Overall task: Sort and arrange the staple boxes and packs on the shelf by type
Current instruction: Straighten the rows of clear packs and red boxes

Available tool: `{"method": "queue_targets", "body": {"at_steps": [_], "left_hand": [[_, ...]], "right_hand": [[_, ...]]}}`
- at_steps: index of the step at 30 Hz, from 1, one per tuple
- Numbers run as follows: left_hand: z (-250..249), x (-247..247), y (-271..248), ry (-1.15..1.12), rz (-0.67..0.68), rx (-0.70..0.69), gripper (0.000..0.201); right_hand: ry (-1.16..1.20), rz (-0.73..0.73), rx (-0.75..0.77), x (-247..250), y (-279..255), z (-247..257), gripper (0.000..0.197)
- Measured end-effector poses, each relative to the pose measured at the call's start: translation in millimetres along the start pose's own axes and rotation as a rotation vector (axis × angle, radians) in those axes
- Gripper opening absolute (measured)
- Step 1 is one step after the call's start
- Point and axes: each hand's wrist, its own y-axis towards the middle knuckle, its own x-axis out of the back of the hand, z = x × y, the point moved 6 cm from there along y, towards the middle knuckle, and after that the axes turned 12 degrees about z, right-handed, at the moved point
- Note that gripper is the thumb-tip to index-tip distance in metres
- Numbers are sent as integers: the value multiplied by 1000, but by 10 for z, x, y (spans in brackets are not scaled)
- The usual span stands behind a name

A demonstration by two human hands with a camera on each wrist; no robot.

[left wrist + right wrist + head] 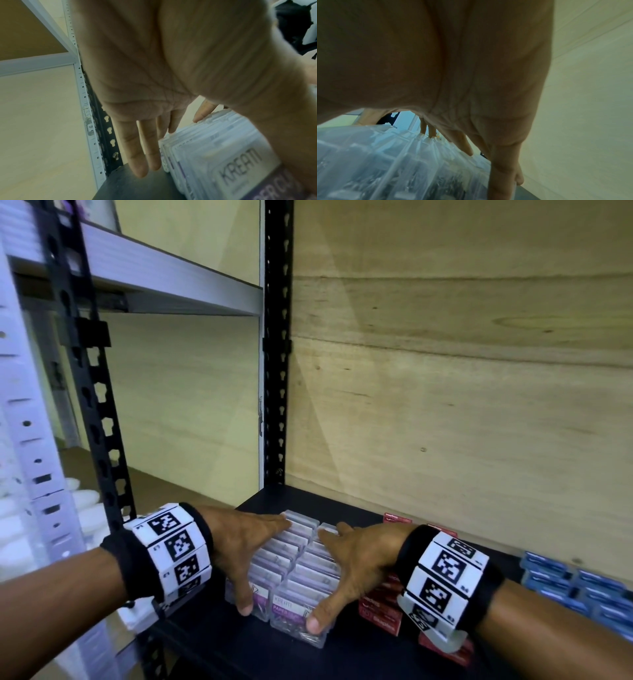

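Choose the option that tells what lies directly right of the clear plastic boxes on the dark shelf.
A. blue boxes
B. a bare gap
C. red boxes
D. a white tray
C: the red boxes sit against the clear plastic boxes, under the right hand; the blue boxes lie farther right.

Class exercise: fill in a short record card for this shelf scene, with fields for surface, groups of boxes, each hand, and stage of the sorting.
surface: dark shelf, wooden back panel
clear boxes: two rows side by side
red boxes: right of the clear ones
blue boxes: far right
left hand: fingers straight, flat against the rows' left side
right hand: fingers straight, flat on the right row
stage: squaring up the clear group
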Motion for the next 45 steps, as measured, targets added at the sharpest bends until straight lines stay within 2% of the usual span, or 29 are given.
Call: {"method": "queue_targets", "body": {"at_steps": [5, 8, 11, 14, 16, 20, 24, 28, 32, 34, 37, 40, 45], "left_hand": [[67, 42, -64, 49, 20, 45, 143], [-8, 164, -232, 21, -33, 25, 138], [-338, 297, -380, 56, -146, -38, 115], [-861, 388, -441, 186, -314, -160, 73], [-1170, 360, -396, 260, -355, -207, 53], [-1519, 198, -161, 407, -328, -171, 37], [-1669, 67, -6, 503, -341, -74, 28], [-1743, -23, 70, 517, -307, 4, 31], [-1750, -72, 109, 411, -227, -16, 31], [-1772, -80, 69, 375, -232, -39, 26], [-1807, -166, -12, 295, -278, -103, 26], [-1850, -320, -95, 209, -360, -217, 29], [-1702, -599, -131, 13, -523, -336, 29]], "right_hand": [[35, -30, 72, -27, -69, -70, 131], [80, -122, 91, -31, -239, -286, 132], [102, -236, 56, -59, -449, -573, 119], [181, -311, 56, -144, -624, -791, 77], [268, -323, 97, -260, -719, -849, 55], [209, -330, 32, -563, -851, -856, 38], [66, -381, -105, -819, -869, -810, 35], [66, -388, -172, -968, -841, -735, 32], [78, -373, -183, -1015, -804, -677, 22], [75, -368, -190, -1039, -822, -655, 20], [59, -360, -208, -1134, -923, -618, 21], [87, -435, -197, -1239, -1051, -583, 20], [305, -588, -213, -1497, -1177, -572, 20]]}}
